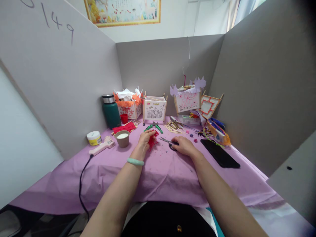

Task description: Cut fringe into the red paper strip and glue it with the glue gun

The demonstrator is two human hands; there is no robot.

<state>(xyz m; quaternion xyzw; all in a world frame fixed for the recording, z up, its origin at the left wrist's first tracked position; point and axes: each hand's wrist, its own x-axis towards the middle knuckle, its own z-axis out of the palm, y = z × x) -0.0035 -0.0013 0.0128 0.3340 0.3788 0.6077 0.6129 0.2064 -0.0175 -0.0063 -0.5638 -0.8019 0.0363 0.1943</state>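
149 (pixel 58 23) marks the partition (pixel 61 85); left hand (pixel 145 138) holds tassel (pixel 153 139), right hand (pixel 184 146) scissors (pixel 165 141).

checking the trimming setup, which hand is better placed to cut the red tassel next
Right, probably. The right hand is on the scissors, whose blades point toward the red tassel. The left hand holds that tassel against the cloth, so it is occupied.

Grey partition boards (pixel 160 62) enclose a table under a purple cloth (pixel 160 179); the left board (pixel 49 75) bears a handwritten 149. Beyond, a white wall (pixel 180 19) carries a gold-framed painting (pixel 123 11).
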